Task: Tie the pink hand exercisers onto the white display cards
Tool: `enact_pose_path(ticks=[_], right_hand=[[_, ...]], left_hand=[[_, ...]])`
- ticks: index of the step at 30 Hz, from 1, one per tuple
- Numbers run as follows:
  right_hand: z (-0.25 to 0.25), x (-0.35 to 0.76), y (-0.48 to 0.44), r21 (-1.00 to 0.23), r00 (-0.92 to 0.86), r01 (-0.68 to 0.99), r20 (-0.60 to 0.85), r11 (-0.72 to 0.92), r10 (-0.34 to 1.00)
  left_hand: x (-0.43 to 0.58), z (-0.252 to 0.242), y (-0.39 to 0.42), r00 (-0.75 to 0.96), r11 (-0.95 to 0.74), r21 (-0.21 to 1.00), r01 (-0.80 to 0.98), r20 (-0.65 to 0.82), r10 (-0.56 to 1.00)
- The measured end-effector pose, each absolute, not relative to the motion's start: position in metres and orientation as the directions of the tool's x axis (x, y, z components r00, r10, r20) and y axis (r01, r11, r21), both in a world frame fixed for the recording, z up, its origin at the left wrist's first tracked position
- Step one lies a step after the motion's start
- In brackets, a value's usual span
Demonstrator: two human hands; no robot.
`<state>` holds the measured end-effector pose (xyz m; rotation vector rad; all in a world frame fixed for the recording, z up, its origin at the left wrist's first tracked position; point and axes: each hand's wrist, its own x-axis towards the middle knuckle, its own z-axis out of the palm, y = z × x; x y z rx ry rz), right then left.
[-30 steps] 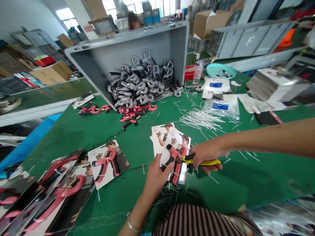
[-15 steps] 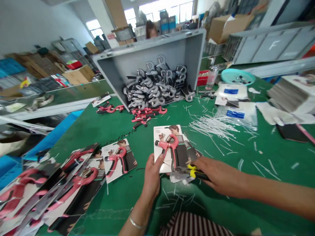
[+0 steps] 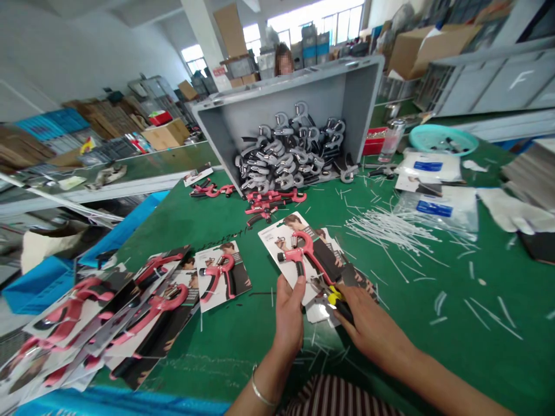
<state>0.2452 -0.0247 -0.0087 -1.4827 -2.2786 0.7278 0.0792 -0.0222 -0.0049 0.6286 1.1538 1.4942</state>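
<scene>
My left hand (image 3: 289, 315) is closed on the lower left edge of a printed backing card (image 3: 277, 240), thumb on its front. A pink and black hand grip strengthener (image 3: 306, 248) is fixed to that card, which tilts to the left. My right hand (image 3: 368, 318) is closed round the yellow and black handles of cutting pliers (image 3: 336, 297). The pliers' jaws lie at the card's lower part, by the grip's handles; what they touch is too small to tell. More backing cards (image 3: 347, 263) lie beneath, partly hidden by the held card and my right hand.
Carded pink grips (image 3: 223, 277) lie to the left, with a pile of others (image 3: 147, 318) beyond. A tipped grey crate (image 3: 290, 78) holds many grey grips; loose pink grips (image 3: 277, 199) lie before it. White cable ties (image 3: 390, 231), plastic bags (image 3: 437, 202) and a turquoise dish (image 3: 444, 140) are on the right.
The held card has turned anticlockwise and tilted. The pliers' jaws have moved against its lower part, and my right hand has come closer to my left. The view has shifted slightly left.
</scene>
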Motion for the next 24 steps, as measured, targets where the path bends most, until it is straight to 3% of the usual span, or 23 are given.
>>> enact_pose_path(ticks=[6, 14, 18, 24], right_hand=[[-0.006, 0.241, -0.026, -0.640, -0.410, 0.732, -0.137, 0.236, 0.902], [-0.028, 0.238, -0.036, -0.826, -0.487, 0.549, -0.194, 0.126, 0.851], [-0.034, 0.236, -0.048, -0.834, -0.506, 0.536, -0.190, 0.133, 0.841], [-0.030, 0.249, -0.071, -0.822, -0.617, 0.497, -0.110, 0.277, 0.779]], left_hand=[[0.078, -0.008, -0.026, -0.264, 0.073, 0.929, -0.362, -0.177, 0.948], [0.059, -0.013, -0.029, -0.232, 0.100, 0.974, -0.205, -0.148, 0.961], [0.049, -0.010, -0.030, -0.212, 0.111, 0.980, -0.165, -0.145, 0.966], [-0.030, 0.002, -0.022, -0.515, 0.078, 0.997, 0.004, -0.065, 0.855]])
